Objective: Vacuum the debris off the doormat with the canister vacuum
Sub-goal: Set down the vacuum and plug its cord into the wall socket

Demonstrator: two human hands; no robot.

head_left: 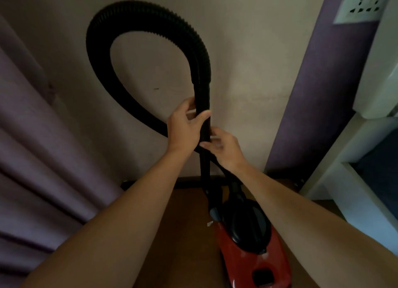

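A red and black canister vacuum [249, 244] stands on the brown floor at lower centre. Its black ribbed hose [137, 12] loops up high against the beige wall and comes down into a straight black tube [204, 171]. My left hand [185, 126] grips the tube just below the ribbed part. My right hand [221, 145] holds the same tube a little lower, fingers curled round it. The lower end of the tube is hidden behind the vacuum body. No doormat is in view.
Purple curtains [38, 154] hang at the left. A purple wall strip [318, 94] runs up the right, with a white socket plate [364, 6] above. White furniture [366, 158] stands at the right edge. A small white scrap [210, 223] lies beside the vacuum.
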